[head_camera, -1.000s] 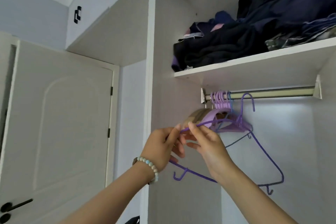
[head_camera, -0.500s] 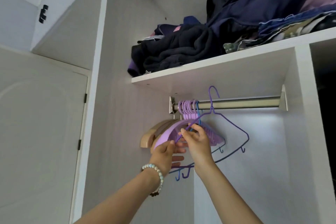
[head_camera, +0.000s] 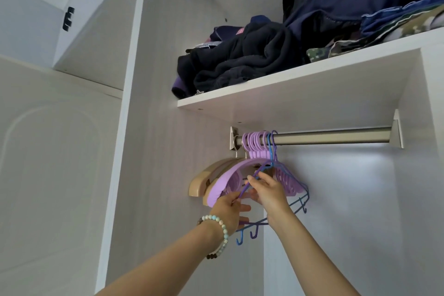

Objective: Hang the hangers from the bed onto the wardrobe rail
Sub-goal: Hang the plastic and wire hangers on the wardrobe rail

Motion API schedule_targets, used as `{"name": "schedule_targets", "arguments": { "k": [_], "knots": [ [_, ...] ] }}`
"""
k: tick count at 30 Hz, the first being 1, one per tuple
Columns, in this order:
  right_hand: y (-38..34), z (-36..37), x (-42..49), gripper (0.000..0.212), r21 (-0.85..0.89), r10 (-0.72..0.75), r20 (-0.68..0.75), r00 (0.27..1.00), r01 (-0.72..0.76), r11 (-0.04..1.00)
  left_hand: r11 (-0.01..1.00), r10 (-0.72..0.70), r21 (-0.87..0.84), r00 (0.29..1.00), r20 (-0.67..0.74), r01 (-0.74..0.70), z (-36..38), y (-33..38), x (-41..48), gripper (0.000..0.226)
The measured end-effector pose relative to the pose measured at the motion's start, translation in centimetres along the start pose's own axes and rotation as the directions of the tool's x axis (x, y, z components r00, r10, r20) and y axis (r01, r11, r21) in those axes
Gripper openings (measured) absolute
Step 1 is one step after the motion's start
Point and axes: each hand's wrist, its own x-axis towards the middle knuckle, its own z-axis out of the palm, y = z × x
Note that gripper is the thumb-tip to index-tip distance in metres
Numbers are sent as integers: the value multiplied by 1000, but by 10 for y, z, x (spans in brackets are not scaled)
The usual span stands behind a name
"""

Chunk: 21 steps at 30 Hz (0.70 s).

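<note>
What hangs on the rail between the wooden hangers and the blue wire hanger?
A tight bunch of lilac plastic hangers, hooks side by side on the rail, as the head view shows.

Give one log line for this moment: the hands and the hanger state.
left hand: grips purple wire hanger | right hand: pinches it | hanger: hooked on rail

Left hand (head_camera: 228,209): raised, thumb and forefinger pinching wire hanger (head_camera: 243,192). Right hand (head_camera: 271,193): raised just beside, pinching it higher. Forearms (head_camera: 168,259) bare, converging upward.
</note>
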Motion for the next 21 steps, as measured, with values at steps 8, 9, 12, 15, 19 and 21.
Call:
{"name": "schedule_targets", "arguments": {
  "k": [8,9,12,15,19,21],
  "knots": [
    [3,-2,-17,57,-85,19,-36,999,-22,996,997,-67,37,998,8,66,-30,-10,-19,21],
    [-1,-1,-21,58,-82,6,-41,999,-10,997,996,-67,61,998,22,66,-37,-10,-23,18],
    [-19,12,-38,53,-67,-45,-48,998,42,997,992,-52,114,997,56,46,-62,-6,-35,25],
    [-42,34,-61,51,-73,-105,-58,993,101,992,990,-1,141,1000,27,-3,-93,2,-51,34],
    [-71,79,-96,50,-38,-195,-38,980,194,980,989,94,121,994,-50,-87,-147,16,-82,34],
    [-82,108,-113,49,7,-231,-3,973,231,973,980,161,136,982,-99,-147,-181,22,-100,37]
  ]
}}
